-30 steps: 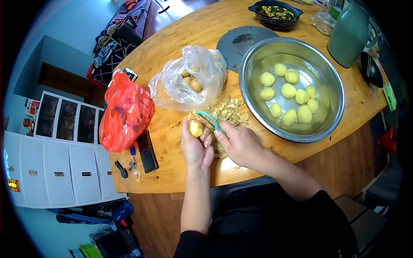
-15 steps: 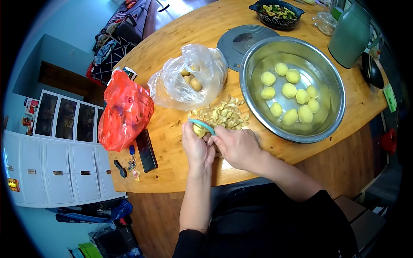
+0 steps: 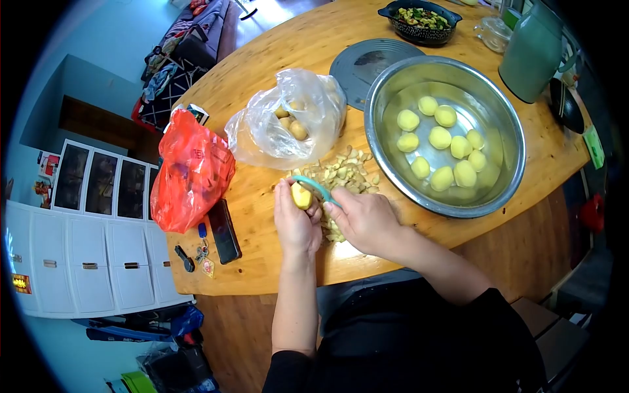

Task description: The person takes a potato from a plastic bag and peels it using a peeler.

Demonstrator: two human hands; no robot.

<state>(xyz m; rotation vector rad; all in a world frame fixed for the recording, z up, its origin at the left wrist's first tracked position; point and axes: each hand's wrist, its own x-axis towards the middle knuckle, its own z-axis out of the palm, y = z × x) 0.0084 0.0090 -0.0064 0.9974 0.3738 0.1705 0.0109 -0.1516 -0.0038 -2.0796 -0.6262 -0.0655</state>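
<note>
My left hand (image 3: pixel 296 226) is closed around a partly peeled potato (image 3: pixel 302 196), its yellow flesh facing up. In my right hand (image 3: pixel 362 221) is a teal peeler (image 3: pixel 314 186), held by the handle with its head at the top of the potato. Beneath and beyond both hands lies a heap of potato peelings (image 3: pixel 344 172) on the wooden table. To the right, a large steel basin (image 3: pixel 513 177) holds water and several peeled potatoes (image 3: pixel 439 137). Unpeeled potatoes (image 3: pixel 297 130) sit in a clear plastic bag (image 3: pixel 262 134) beyond the peelings.
On the left are a red plastic bag (image 3: pixel 190 173), a phone (image 3: pixel 224 232) and keys (image 3: pixel 203 250). A grey round mat (image 3: pixel 357 65) lies partly under the basin. Farther back stand a dark dish of food (image 3: pixel 422 26) and a green pitcher (image 3: pixel 532 56).
The peeler has shifted slightly right and up along the potato, and my right hand has moved a little with it. More of the potato's yellow surface shows in my left hand.
</note>
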